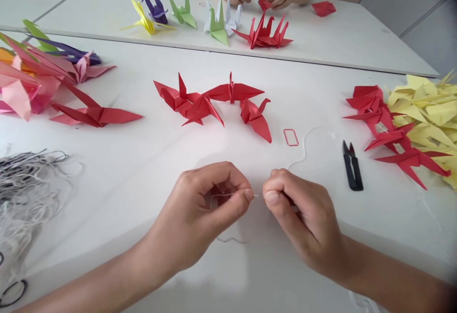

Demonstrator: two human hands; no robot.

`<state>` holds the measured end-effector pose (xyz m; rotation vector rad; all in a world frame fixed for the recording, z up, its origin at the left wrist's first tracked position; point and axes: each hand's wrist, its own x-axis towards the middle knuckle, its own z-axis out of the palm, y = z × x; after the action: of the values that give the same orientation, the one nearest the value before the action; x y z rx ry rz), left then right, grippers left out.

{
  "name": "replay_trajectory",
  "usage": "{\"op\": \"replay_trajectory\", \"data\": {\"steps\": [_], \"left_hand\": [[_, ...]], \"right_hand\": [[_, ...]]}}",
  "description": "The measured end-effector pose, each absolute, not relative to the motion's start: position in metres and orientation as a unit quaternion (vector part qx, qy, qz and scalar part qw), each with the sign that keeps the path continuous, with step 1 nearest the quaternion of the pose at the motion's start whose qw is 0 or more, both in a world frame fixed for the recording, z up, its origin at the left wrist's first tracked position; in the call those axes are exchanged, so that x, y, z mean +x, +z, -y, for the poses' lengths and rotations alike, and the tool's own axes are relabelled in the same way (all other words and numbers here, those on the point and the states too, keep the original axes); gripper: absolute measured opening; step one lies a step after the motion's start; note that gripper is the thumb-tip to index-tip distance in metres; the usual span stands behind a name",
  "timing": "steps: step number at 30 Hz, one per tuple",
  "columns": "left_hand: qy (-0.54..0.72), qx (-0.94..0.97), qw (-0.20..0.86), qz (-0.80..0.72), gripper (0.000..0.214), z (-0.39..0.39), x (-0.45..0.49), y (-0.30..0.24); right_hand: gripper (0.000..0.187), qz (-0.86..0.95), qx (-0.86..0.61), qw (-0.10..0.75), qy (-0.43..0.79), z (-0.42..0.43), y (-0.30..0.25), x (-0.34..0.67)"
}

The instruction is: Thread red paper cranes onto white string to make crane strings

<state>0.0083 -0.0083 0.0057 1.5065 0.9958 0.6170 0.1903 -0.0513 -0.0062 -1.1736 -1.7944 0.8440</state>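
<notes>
Head view: my left hand (191, 213), right hand (303, 217) both pinching thin white thread (235, 193); red origami cranes (232, 91) beyond, black thread snips (352, 167) right.

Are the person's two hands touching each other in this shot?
Apart: the head view shows a plain gap between the left hand and right hand, crossed only by a thin thread.

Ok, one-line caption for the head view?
Left hand pinches thin white thread beside right hand, near red paper origami cranes on a white table.
</notes>
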Motion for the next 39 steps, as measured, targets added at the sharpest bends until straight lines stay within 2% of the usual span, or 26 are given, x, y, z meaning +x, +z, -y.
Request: {"op": "replay_trajectory", "data": {"steps": [3, 6, 14, 27, 35, 39], "left_hand": [[0.271, 0.642, 0.575, -0.428, 0.016, 0.0076, 0.0078, 0.0063], [0.270, 0.640, 0.575, -0.433, 0.016, 0.0072, 0.0074, 0.0069], [0.247, 0.659, 0.560, -0.438, 0.015, 0.0087, 0.0072, 0.0063], [0.244, 0.671, 0.542, -0.443, 0.015, 0.0084, 0.0074, 0.0050], [0.249, 0.666, 0.546, -0.443, 0.014, 0.0092, 0.0059, 0.0044], [0.259, 0.651, 0.558, -0.445, 0.012, 0.0097, 0.0064, 0.0051]], "right_hand": [[0.021, 0.696, -0.478, 0.415, 0.340, 0.0523, -0.0068, 0.1910], [0.008, 0.695, -0.497, 0.406, 0.325, 0.0532, -0.0092, 0.1896], [0.012, 0.719, -0.486, 0.400, 0.295, 0.0531, -0.0120, 0.1890], [0.012, 0.720, -0.484, 0.384, 0.318, 0.0533, -0.0106, 0.1898], [0.012, 0.656, -0.525, 0.393, 0.373, 0.0511, -0.0120, 0.1889], [0.004, 0.629, -0.536, 0.401, 0.395, 0.0542, -0.0131, 0.1892]]}}
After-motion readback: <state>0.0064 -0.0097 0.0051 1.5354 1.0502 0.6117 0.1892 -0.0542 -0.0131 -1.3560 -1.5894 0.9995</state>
